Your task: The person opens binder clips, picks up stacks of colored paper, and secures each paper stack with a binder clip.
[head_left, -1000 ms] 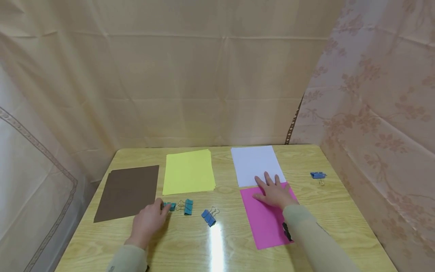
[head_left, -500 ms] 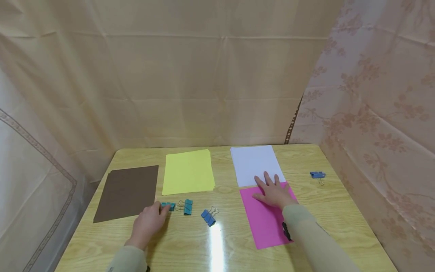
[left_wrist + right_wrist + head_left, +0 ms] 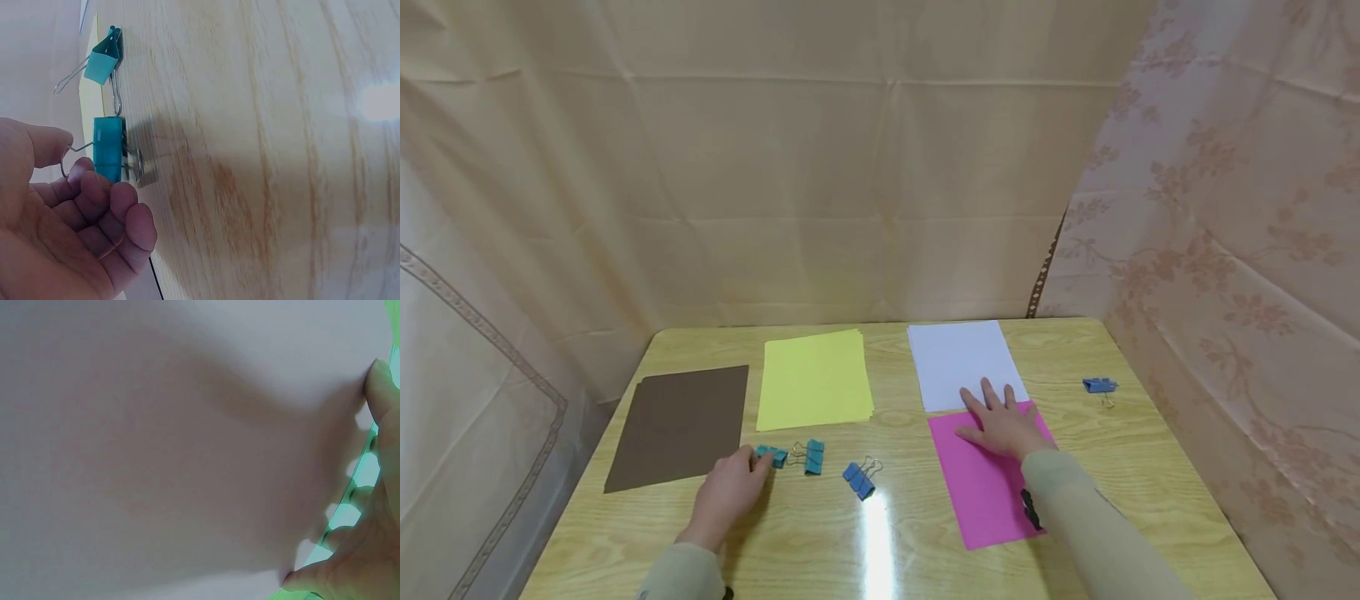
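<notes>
My left hand [image 3: 727, 493] is at the left front, beside the brown sheets. Its thumb and curled fingers pinch the wire handle of a teal binder clip [image 3: 107, 147] at table level. A second teal binder clip [image 3: 814, 457] lies just to its right, handles out. Further right is a blue binder clip [image 3: 859, 481]. My right hand [image 3: 1003, 429] rests with spread, straight fingers on the pink sheet [image 3: 981, 508], fingertips reaching onto the white sheets [image 3: 966, 362]. In the right wrist view the pink sheet fills most of the picture, its colour washed out.
Brown sheets [image 3: 677, 429] lie at the left of the wooden table [image 3: 805, 550] and a yellow stack [image 3: 815, 379] at the back, its edges uneven. Another blue binder clip [image 3: 1099, 386] is near the right edge. Curtains hang behind and at both sides.
The teal clip in my left hand has turned slightly, its right end dipping toward me. The left hand has barely shifted, and the right hand stays on the paper.
</notes>
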{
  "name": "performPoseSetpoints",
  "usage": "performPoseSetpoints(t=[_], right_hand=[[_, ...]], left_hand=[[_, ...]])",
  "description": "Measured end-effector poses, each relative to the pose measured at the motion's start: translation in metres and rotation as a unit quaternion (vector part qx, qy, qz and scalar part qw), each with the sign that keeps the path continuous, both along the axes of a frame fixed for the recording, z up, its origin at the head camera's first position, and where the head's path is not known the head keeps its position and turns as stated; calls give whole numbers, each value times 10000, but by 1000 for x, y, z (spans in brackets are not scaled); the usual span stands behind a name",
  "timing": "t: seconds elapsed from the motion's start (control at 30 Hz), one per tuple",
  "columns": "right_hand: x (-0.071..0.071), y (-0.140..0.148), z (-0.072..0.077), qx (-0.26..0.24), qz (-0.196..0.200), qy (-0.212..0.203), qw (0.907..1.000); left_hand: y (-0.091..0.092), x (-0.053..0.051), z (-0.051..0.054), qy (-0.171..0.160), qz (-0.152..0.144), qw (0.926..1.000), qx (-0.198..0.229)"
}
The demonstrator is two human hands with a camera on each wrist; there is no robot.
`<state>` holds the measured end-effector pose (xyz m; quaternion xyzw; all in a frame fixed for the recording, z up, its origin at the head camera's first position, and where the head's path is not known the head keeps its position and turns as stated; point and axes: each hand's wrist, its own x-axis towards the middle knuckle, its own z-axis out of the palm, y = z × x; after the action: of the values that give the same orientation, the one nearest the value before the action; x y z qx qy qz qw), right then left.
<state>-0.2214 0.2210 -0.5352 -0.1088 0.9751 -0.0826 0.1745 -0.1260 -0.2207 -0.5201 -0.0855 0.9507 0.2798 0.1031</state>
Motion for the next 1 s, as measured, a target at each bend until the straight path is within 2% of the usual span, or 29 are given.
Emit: performPoseSetpoints(t=[0.13, 0.43, 0.77, 1.0], right_hand=[[0, -1, 1, -42, -5, 9, 10000], [0, 0, -1, 3, -10, -59, 10000], [1, -1, 1, -19, 14, -53, 10000], [0, -1, 0, 7, 10, -51, 10000]], left_hand=[[-1, 0, 0, 67, 25, 10000, 66], [-1, 0, 2, 138, 3, 9998, -141], [-5, 2, -3, 633, -189, 9969, -427], [-6, 3, -4, 825, -336, 9942, -596]])
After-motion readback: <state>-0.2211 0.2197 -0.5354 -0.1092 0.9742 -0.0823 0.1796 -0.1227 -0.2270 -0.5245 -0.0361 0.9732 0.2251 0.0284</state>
